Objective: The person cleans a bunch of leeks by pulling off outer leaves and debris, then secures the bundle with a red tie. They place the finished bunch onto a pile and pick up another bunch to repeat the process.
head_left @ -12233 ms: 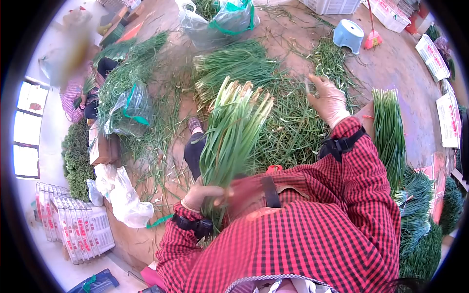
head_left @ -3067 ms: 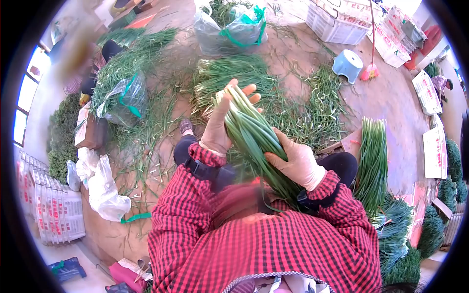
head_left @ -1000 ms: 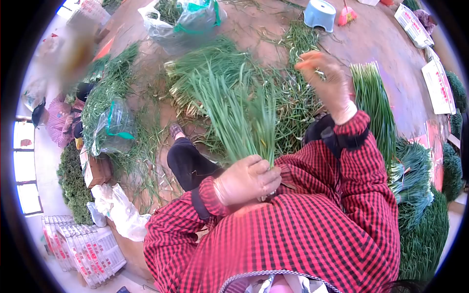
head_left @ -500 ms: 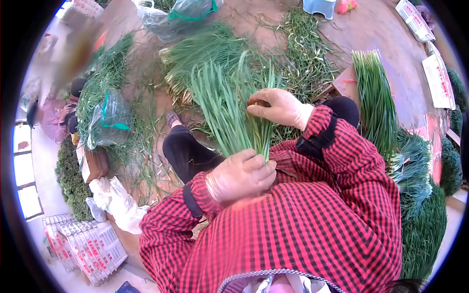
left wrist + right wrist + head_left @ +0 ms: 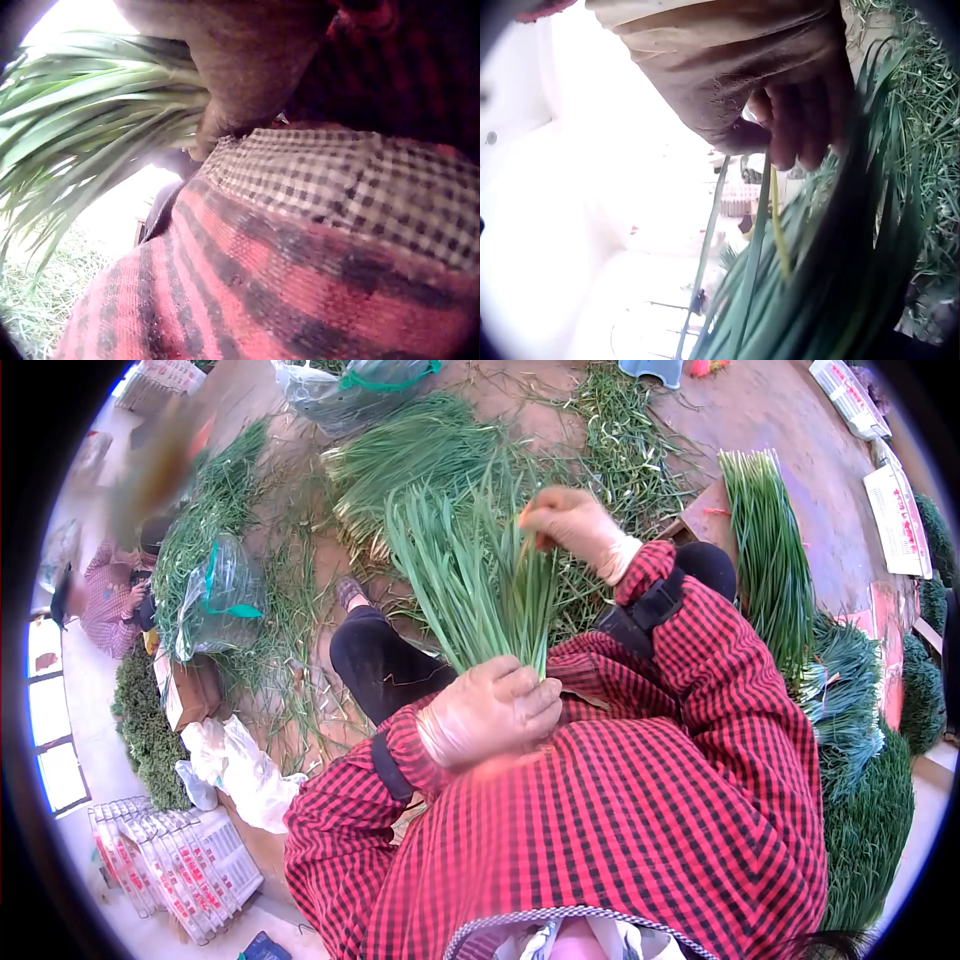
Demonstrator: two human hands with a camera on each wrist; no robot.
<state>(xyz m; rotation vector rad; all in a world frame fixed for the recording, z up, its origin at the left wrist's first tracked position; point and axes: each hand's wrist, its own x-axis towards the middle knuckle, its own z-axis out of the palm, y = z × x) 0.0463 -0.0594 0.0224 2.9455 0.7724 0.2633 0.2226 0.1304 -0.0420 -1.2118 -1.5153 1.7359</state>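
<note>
In the head view my gloved left hand (image 5: 492,710) grips a bunch of green chives (image 5: 455,575) low down, close against the checked shirt. The leaf tips fan out away from the body, and the lower ends are hidden behind the hand. My gloved right hand (image 5: 580,532) is at the right side of the fan, near the tips. In the right wrist view the thumb and fingers of that hand pinch a few thin blades, with a yellow blade (image 5: 780,225) hanging just below them. The left wrist view shows the leaves (image 5: 97,105) spreading from the left hand.
A loose pile of chives (image 5: 400,450) lies ahead, with scattered trimmings (image 5: 625,450) to its right. A tidy bundle (image 5: 765,550) leans at the right. Clear plastic bags (image 5: 350,400), white crates (image 5: 185,865) and another person (image 5: 108,600) are farther out.
The bunch has turned since three seconds ago, when its pale ends pointed away. The right hand came in from the right to the leaves, then moved slightly up toward the tips.
</note>
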